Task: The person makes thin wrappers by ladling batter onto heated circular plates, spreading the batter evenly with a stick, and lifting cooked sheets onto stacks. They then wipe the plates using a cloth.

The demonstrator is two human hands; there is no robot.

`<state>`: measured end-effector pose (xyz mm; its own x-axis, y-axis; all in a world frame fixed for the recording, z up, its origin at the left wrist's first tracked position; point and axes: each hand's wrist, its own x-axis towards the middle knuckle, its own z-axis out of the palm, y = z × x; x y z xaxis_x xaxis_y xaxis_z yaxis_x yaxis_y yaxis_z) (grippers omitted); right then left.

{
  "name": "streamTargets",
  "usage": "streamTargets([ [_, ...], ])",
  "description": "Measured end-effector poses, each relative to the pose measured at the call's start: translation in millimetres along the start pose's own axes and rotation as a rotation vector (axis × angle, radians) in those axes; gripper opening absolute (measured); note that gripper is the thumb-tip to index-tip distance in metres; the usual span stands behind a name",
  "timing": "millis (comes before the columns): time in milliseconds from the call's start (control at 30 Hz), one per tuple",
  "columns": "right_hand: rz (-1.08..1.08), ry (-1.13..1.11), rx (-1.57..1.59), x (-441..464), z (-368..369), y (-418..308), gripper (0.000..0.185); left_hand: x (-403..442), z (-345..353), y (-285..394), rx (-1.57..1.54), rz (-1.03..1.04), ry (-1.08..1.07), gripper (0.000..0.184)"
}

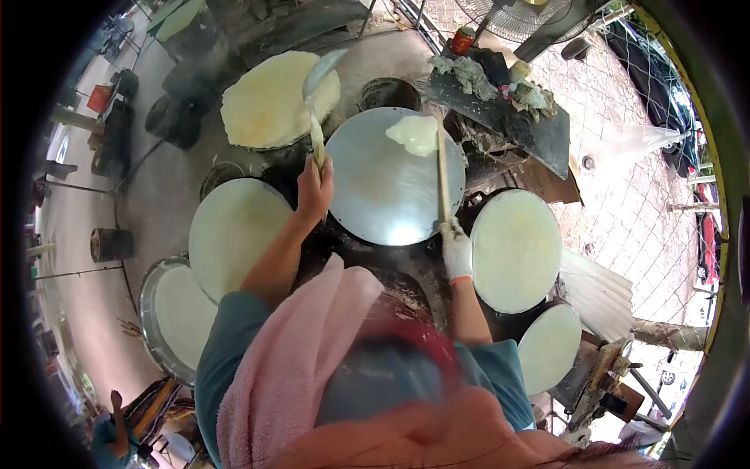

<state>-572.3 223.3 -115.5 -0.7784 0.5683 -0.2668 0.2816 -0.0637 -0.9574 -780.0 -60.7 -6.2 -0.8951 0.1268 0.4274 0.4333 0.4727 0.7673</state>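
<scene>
My left hand (315,191) grips the handle of a ladle (320,76), whose bowl is raised over the far left pancake. In a white glove, my right hand (457,250) is closed round a long wooden stick (443,176). The stick reaches across the right side of a round metal griddle (375,184). Near the griddle's far edge lies a small pool of pale batter (414,134), beside the stick's far end. A large pale pancake (273,98) with ragged edges sits to the far left.
Round griddles covered in pale batter stand at left (234,227) and right (516,250), with others nearer me. A dark board (539,133) holding crumpled cloths and a red can (462,41) is at the far right. A fan (523,16) stands behind it. Another person (113,438) is at lower left.
</scene>
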Motion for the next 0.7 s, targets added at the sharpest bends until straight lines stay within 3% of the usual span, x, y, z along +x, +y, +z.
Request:
streamTargets([
  [67, 0.404, -0.078, -0.013, -16, 31, -37, 0.032, -19, -9, -15, 0.022, 0.066, -0.02, 0.021],
  [100, 0.455, -0.086, -0.05, -26, 48, -69, 0.034, -28, -15, -17, 0.007, 0.044, -0.05, 0.021],
  [167, 0.309, -0.123, -0.088, -22, 52, -64, 0.035, -42, -34, -7, -0.126, -0.219, -0.193, 0.021],
  [233, 0.062, -0.148, -0.059, -9, 27, -59, 0.03, -59, -47, -8, -0.102, -0.33, -0.264, 0.023],
  [267, 0.099, -0.202, 0.081, 0, 6, -61, 0.027, -65, -55, -11, -0.085, -0.386, -0.298, 0.023],
  [333, 0.08, -0.089, 0.11, 14, -6, -56, 0.027, -85, -60, -15, -0.217, -0.509, -0.223, 0.024],
  [367, 0.174, -0.148, -0.044, 16, -8, -49, 0.031, -95, -64, -15, -0.224, -0.537, -0.207, 0.024],
  [400, 0.193, -0.199, 0.106, 18, 6, -30, 0.029, -98, -65, -10, -0.232, -0.562, -0.188, 0.024],
  [433, 0.291, -0.236, -0.022, 10, 26, -57, 0.029, -105, -66, -7, -0.174, -0.547, -0.188, 0.021],
  [500, 0.278, -0.336, -0.308, 24, 36, -40, 0.028, -117, -66, -5, -0.058, -0.509, -0.195, 0.015],
  [600, 0.212, -0.371, -0.015, 36, 14, -59, 0.028, -137, -60, -12, 0.283, -0.037, -0.109, 0.012],
  [667, 0.008, -0.367, 0.02, 63, -23, -72, 0.026, -132, -64, 11, 0.129, -0.289, -0.089, 0.018],
  [700, 0.015, -0.332, -0.046, 79, -37, -64, 0.027, -132, -66, 20, 0.053, -0.418, -0.076, 0.021],
])
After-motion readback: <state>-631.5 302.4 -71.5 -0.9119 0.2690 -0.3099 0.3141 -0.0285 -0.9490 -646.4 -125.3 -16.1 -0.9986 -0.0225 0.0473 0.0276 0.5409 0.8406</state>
